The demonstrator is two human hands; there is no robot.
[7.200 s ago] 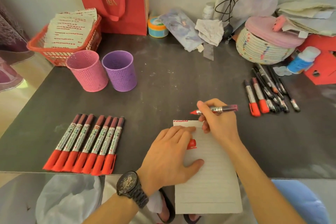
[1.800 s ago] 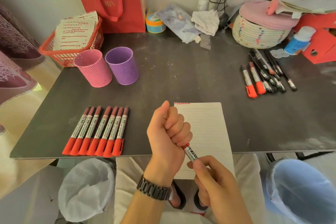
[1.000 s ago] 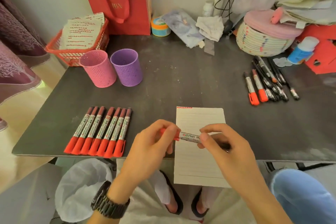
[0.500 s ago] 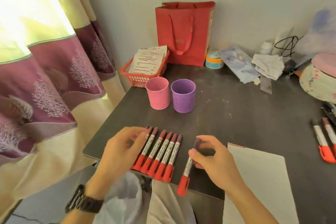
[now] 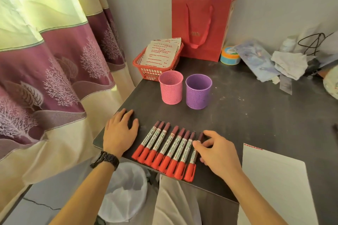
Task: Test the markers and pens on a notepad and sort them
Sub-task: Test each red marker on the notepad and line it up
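Right hand (image 5: 217,153) fingers pinch rightmost marker (image 5: 194,155) in row of red markers (image 5: 164,150). Left hand (image 5: 118,133) flat on table (image 5: 256,115), fingers spread, holding nothing.

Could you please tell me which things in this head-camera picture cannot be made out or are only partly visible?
- Marker at the row's right end: the right hand covers part of its barrel, so its grip is unclear.
- Notepad: cut off by the bottom edge; ruled lines washed out.
- Print on the marker row: too small to read.
- Inside the pink cup and purple cup: walls hide the bottoms.
- Papers in the red basket: text too small.
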